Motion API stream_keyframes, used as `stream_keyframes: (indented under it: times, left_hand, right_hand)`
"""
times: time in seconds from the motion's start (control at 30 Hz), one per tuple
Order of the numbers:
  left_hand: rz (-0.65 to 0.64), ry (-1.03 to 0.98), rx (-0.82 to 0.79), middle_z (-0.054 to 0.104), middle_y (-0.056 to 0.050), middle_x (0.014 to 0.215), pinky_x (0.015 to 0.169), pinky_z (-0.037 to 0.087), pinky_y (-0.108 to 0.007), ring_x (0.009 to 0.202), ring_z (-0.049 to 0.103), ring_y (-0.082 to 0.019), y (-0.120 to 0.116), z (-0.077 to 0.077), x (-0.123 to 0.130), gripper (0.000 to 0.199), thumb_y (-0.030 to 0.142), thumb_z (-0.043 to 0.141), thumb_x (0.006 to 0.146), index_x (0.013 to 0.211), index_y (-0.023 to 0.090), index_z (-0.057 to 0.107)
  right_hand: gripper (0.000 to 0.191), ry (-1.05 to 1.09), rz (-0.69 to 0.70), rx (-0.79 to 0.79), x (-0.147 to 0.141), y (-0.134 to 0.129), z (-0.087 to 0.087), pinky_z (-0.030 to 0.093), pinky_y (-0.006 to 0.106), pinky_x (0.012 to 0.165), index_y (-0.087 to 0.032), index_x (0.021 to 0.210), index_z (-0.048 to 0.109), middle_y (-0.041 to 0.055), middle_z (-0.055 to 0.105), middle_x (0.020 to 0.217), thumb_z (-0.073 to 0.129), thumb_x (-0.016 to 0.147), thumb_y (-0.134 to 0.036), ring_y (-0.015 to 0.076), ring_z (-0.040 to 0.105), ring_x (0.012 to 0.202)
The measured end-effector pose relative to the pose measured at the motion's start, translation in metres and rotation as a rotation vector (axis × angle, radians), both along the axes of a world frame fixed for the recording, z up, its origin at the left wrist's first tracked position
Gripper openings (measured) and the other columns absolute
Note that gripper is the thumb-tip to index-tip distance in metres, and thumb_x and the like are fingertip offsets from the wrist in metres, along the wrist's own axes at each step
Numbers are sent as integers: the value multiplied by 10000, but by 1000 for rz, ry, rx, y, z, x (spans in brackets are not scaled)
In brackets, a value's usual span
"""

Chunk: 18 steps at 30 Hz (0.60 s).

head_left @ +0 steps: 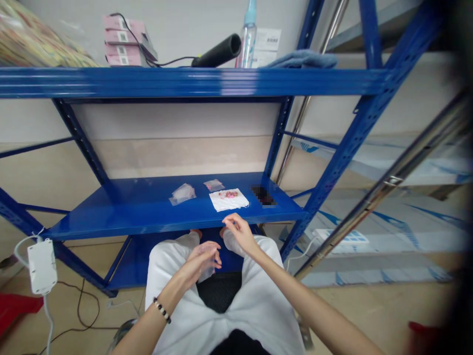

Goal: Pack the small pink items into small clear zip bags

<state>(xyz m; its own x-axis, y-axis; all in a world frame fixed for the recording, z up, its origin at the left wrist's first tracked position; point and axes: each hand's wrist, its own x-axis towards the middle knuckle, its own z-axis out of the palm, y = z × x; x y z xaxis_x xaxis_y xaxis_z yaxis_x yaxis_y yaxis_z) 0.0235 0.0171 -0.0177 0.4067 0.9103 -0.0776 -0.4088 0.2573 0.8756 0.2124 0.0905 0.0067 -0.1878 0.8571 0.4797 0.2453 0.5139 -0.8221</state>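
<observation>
My left hand [202, 257] is over my lap, its fingers closed around a small clear plastic bag [208, 272] that hangs below them. My right hand [239, 230] is raised at the front edge of the blue shelf [136, 207], thumb and fingertips pinched together; whatever is between them is too small to make out. Just beyond it lies a white paper sheet [223, 202] with a little heap of small pink and reddish pieces [231, 194] on it. Left of the sheet is a pile of clear plastic bags [183, 194]. A flat bag with pink contents [213, 185] lies behind the sheet.
A dark, blurred-out flat object [263, 195] lies right of the sheet. The upper shelf beam [162, 82] crosses ahead, with pink boxes [125, 44], a black tube [218, 51], a spray bottle [248, 42] and a blue cloth [303, 59] above. A white power strip [42, 266] hangs at left.
</observation>
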Motion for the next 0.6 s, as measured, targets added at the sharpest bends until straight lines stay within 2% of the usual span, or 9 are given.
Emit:
stream_keyframes:
  times: [0.1, 0.2, 0.27, 0.4, 0.5, 0.6]
  left_hand:
    - [136, 45, -48, 654, -49, 793, 735, 522, -292, 806, 672, -188, 10, -6, -2, 445, 449, 848, 639, 909, 157, 648]
    - [230, 75, -84, 677, -58, 825, 754, 522, -292, 905, 687, -229, 18, -8, -6, 447, 445, 880, 580, 830, 167, 634]
    - [264, 87, -83, 685, -62, 824, 770, 525, -300, 938, 688, -247, 21, -7, -10, 420, 426, 881, 582, 805, 167, 636]
    - [333, 113, -84, 713, -77, 844, 764, 530, -310, 928, 692, -259, 27, 1, -17, 399, 368, 893, 564, 826, 175, 663]
    - [302, 142, -133, 732, -107, 897, 706, 528, -302, 893, 694, -255, 30, 5, -17, 386, 381, 872, 598, 870, 180, 686]
    - [270, 136, -144, 734, -119, 897, 719, 525, -302, 866, 691, -240, 31, 4, -14, 386, 388, 859, 622, 899, 170, 702]
  right_hand:
    - [375, -94, -176, 15, 10, 65, 16, 437, 269, 624, -174, 744, 644, 26, 615, 659, 459, 947, -429, 174, 579, 644]
    - [310, -339, -244, 8, 14, 120, 28, 411, 248, 602, -167, 705, 674, 33, 657, 641, 542, 896, -372, 176, 599, 634]
    - [198, -499, -235, -12, 13, 145, 29, 401, 232, 607, -170, 741, 710, 44, 704, 697, 622, 840, -317, 177, 627, 676]
    - [121, -690, -214, -28, 10, 171, 21, 398, 222, 620, -192, 793, 742, 59, 747, 790, 682, 806, -296, 182, 662, 748]
    - [134, -769, -222, 4, 12, 179, 16, 383, 228, 607, -201, 765, 732, 56, 745, 787, 689, 812, -319, 183, 665, 738]
    - [133, -812, -221, 10, 15, 185, 15, 374, 227, 606, -207, 769, 720, 41, 737, 780, 704, 804, -334, 180, 661, 730]
